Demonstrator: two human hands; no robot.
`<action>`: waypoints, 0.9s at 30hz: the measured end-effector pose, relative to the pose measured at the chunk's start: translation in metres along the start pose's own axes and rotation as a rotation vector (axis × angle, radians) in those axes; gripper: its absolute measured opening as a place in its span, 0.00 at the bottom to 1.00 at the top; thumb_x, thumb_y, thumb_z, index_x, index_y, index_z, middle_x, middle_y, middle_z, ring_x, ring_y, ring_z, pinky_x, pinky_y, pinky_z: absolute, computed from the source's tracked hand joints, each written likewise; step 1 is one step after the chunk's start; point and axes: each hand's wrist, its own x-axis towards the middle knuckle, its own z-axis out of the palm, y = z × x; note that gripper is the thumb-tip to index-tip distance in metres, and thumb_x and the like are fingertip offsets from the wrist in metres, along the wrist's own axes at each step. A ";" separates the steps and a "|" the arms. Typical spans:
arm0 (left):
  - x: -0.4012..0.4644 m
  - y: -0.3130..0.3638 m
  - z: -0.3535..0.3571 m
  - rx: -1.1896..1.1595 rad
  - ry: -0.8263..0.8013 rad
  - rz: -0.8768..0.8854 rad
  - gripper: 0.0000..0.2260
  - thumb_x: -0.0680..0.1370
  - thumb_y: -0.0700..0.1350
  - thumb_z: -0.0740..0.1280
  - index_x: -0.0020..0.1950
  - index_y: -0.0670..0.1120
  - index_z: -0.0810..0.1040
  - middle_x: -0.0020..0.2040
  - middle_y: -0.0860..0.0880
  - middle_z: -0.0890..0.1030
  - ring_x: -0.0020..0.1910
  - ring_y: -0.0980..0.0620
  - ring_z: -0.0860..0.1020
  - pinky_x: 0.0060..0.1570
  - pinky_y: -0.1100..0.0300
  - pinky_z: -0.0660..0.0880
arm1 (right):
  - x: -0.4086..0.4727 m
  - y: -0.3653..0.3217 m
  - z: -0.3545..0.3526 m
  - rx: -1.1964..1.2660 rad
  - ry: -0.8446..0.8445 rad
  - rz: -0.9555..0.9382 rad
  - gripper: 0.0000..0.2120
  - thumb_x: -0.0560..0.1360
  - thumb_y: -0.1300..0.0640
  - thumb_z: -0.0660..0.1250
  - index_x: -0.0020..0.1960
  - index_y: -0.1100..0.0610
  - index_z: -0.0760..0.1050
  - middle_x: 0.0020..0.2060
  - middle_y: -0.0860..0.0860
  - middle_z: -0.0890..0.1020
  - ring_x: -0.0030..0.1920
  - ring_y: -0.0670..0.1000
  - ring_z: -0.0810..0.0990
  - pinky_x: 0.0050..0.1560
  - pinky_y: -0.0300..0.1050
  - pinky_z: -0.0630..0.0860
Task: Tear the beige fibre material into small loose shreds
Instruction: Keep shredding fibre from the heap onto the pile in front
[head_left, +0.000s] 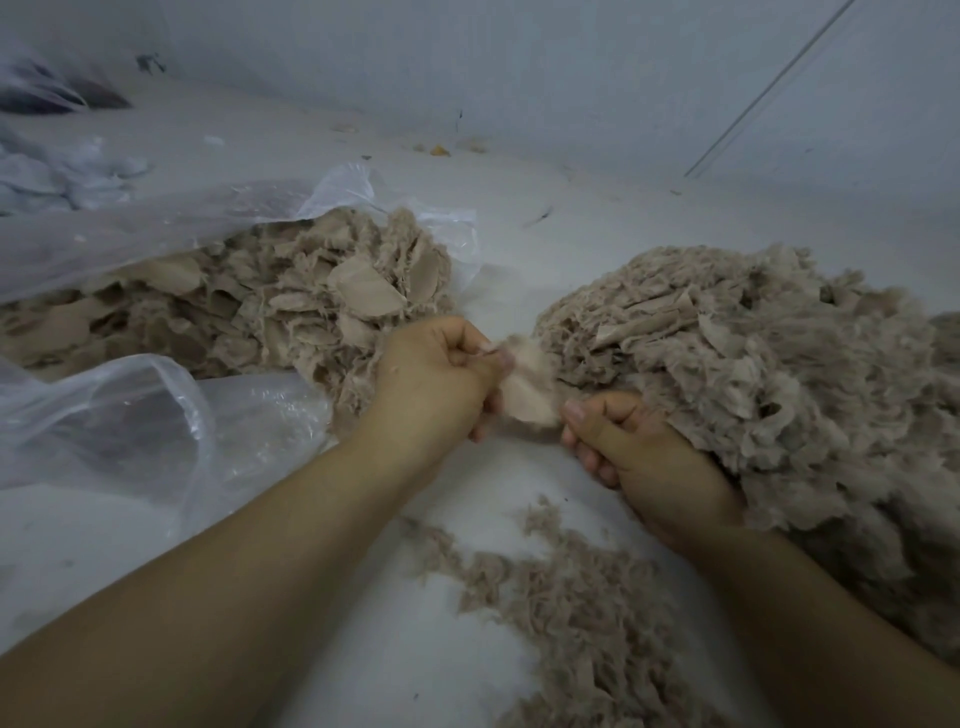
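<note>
A small beige fibre piece (527, 387) is stretched between both hands at the centre of the view. My left hand (439, 376) pinches its upper left edge with curled fingers. My right hand (634, 457) pinches its lower right edge between thumb and fingers. A pile of larger beige fibre pieces (291, 306) spills from a clear plastic bag (156, 228) at the left. A big fluffy heap of torn shreds (779, 374) lies at the right, touching my right hand.
Loose shreds (566, 587) are scattered on the white floor (395, 634) between my forearms. A second clear plastic bag (135, 415) lies crumpled at the lower left. A pale wall (519, 67) rises behind, with a thin rod (769, 88) leaning at the right.
</note>
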 end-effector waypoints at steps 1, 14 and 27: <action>0.003 0.000 -0.005 0.151 0.105 0.094 0.10 0.75 0.35 0.69 0.37 0.46 0.74 0.25 0.45 0.75 0.20 0.53 0.70 0.21 0.65 0.64 | -0.001 0.000 -0.001 0.003 -0.010 -0.005 0.14 0.75 0.53 0.63 0.34 0.59 0.75 0.21 0.46 0.73 0.21 0.41 0.65 0.23 0.30 0.63; -0.003 -0.003 -0.002 1.184 -0.189 0.745 0.13 0.68 0.41 0.60 0.48 0.43 0.79 0.43 0.45 0.75 0.42 0.42 0.75 0.31 0.53 0.72 | -0.008 -0.005 -0.003 -0.045 -0.222 -0.035 0.15 0.81 0.57 0.55 0.39 0.59 0.75 0.23 0.52 0.75 0.22 0.45 0.64 0.25 0.34 0.62; -0.013 -0.018 0.017 0.439 -0.342 0.646 0.10 0.73 0.31 0.66 0.41 0.43 0.83 0.38 0.49 0.82 0.39 0.49 0.80 0.42 0.56 0.76 | -0.002 -0.005 0.001 -0.081 -0.088 0.079 0.29 0.75 0.35 0.50 0.46 0.57 0.79 0.28 0.53 0.76 0.25 0.45 0.70 0.24 0.35 0.66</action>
